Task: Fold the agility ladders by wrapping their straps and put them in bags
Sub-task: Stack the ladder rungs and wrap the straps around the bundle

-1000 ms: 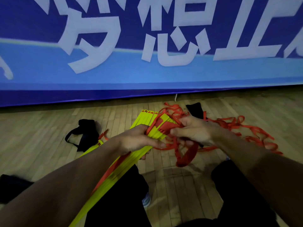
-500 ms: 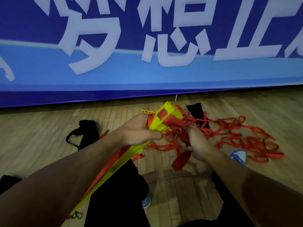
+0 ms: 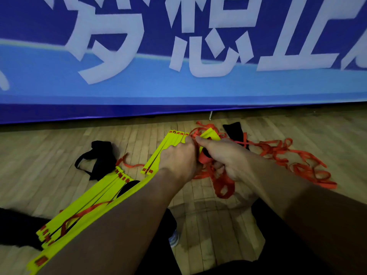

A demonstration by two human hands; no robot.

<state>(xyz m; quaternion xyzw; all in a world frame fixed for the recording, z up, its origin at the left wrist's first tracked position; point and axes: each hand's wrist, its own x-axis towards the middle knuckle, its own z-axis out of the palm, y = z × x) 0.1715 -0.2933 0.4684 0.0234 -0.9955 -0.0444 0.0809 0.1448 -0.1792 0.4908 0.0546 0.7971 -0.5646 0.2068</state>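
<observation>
Head view, my left hand [image 3: 178, 161]: closed over the far end of the yellow rung bundle [image 3: 99, 199], knuckles up, fingers curled around the rungs.
Head view, my right hand [image 3: 224, 159]: touching my left hand, thumb pressed down on the red strap [image 3: 222, 183] where it crosses the bundle's end, fingers curled shut on a bunch of strap below.
Rung bundle: slants from my left hand back along under my left forearm towards my left knee; the near ends fan apart, their edges uneven, a red strap lying across them.
Second rung stack [image 3: 174, 136]: just beyond my left hand, flat ends lined up, the nearest edge against my knuckles.
Loose strap pile [image 3: 297, 163]: tangled on the wooden floor [image 3: 49, 155] to the right of my right hand, loops spreading outward, one loop hanging below that hand.
Black bag [image 3: 99, 157]: on the floor to the left of my left hand, well apart from it, handle loop lying open.
Second black bag [image 3: 233, 130]: beyond my right hand, partly under strap.
Open room: bare boards left of my left hand and between my knees.
Far edge: blue banner [image 3: 178, 86] meets the floor beyond both hands.
</observation>
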